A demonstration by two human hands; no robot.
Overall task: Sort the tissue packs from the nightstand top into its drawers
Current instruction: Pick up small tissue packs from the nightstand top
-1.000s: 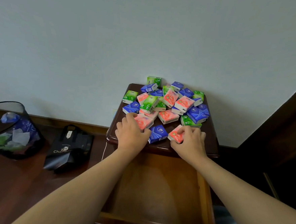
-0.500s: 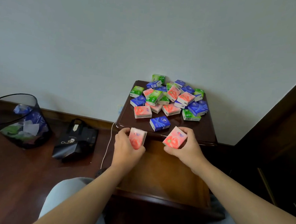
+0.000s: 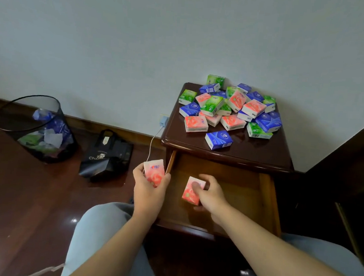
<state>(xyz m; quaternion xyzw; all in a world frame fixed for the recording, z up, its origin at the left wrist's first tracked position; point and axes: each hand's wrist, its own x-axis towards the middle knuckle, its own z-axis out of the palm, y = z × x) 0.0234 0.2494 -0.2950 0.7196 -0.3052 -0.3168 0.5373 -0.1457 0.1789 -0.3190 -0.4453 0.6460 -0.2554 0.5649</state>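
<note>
Now one pink tissue pack (image 3: 191, 190) is being gripped by the right hand (image 3: 210, 196) inside the open drawer (image 3: 268, 200), while another pink pack (image 3: 154, 172) is being clasped by the left hand (image 3: 148, 191) just beside the drawer's left wall.

The left hand (image 3: 149, 191) grips a pink tissue pack (image 3: 154, 172) upright, just left of the open top drawer (image 3: 233, 184) and outside its side wall. The right hand (image 3: 210, 196) pinches a second pink pack (image 3: 191, 192), tilted, over the wooden bottom inside the drawer. Beyond both grips, a loose heap of green, blue and pink packs (image 3: 230, 109) lies on the dark nightstand top (image 3: 262, 152), with one blue pack (image 3: 218, 140) apart, nearest the drawer.
</note>
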